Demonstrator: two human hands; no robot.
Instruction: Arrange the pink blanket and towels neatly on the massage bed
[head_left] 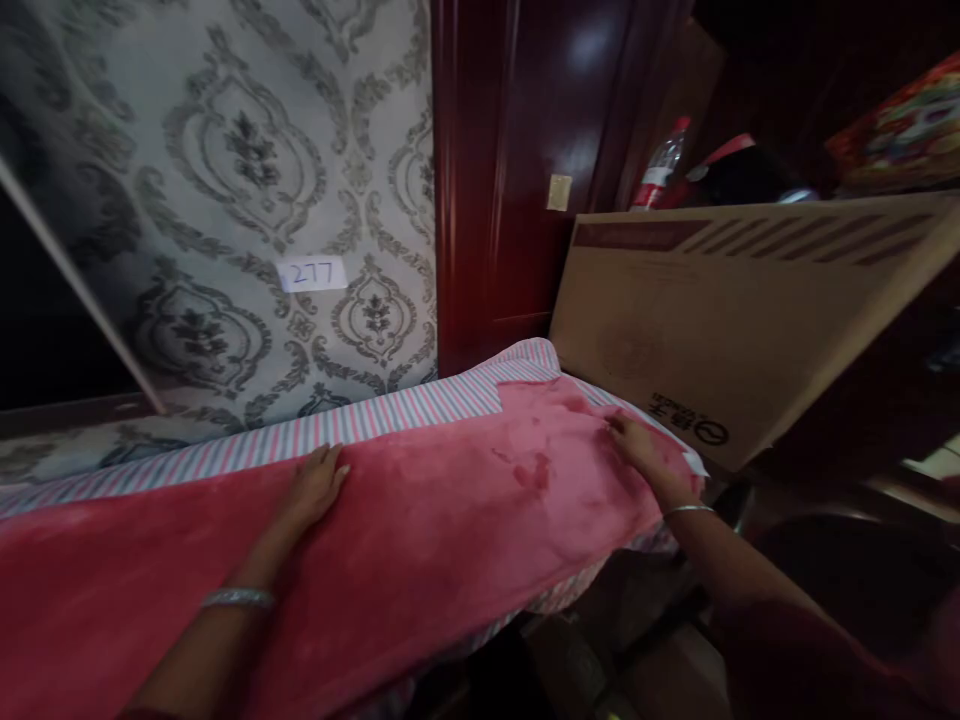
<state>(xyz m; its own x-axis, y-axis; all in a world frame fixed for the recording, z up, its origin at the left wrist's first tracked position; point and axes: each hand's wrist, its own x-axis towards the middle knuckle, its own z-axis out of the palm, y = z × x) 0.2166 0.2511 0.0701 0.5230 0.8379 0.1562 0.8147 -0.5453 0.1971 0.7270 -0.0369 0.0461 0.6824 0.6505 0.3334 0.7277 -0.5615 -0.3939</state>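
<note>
A red-pink plush cloth [420,520] lies spread lengthwise over a striped cover [405,408] on a long, narrow surface. My left hand [313,488] rests flat on the cloth near its far edge, fingers stretched out. Toward the right end, my right hand [636,442] has its fingers bent together at the cloth, seeming to pinch its edge; the fingertips are partly hidden. Around that end the pile looks lighter, with a few dark patches and some wrinkles.
A large cardboard box [675,320] stands against the right end, with a red-capped bottle [661,165] behind its top edge. Patterned wallpaper [255,160] and a dark red wooden door panel [517,160] rise behind. A paper marked 277 [313,273] is on the wall.
</note>
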